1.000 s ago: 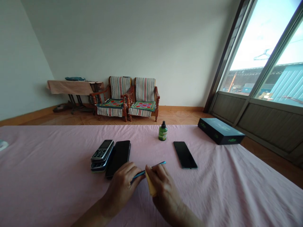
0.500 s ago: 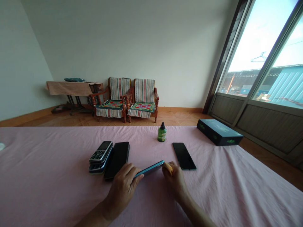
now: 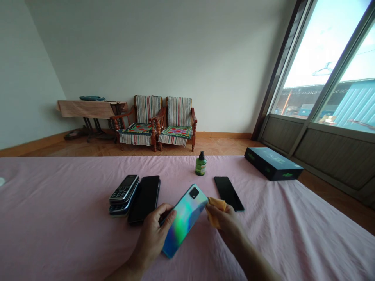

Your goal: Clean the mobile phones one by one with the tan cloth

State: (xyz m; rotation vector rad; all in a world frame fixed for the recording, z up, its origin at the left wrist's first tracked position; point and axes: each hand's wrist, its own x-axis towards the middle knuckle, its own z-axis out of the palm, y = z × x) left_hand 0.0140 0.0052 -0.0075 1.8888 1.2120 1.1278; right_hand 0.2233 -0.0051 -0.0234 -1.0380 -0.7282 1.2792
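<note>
Gripping a glossy, iridescent rectangular phone [image 3: 184, 221], the left hand [image 3: 152, 231] sits at its nine o'clock; the right hand [image 3: 225, 217] pinches crumpled yellow cloth [image 3: 217, 202] at two o'clock.

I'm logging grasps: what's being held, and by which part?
Left grip: blue phone, by its left long edge. Right grip: yellow cloth, bunched; which part is unclear.

Worktop [image 3: 58, 222] under pink cloth [image 3: 67, 187], creased toward the right. Left side: phone stack [image 3: 124, 195], keypad handset [image 3: 124, 188] on top, black smartphone [image 3: 145, 199] just beside; right side: second smartphone [image 3: 228, 193], screen up. Farther back: green spray bottle [image 3: 200, 166], upright; dark flat box [image 3: 272, 162] near right edge.
</note>
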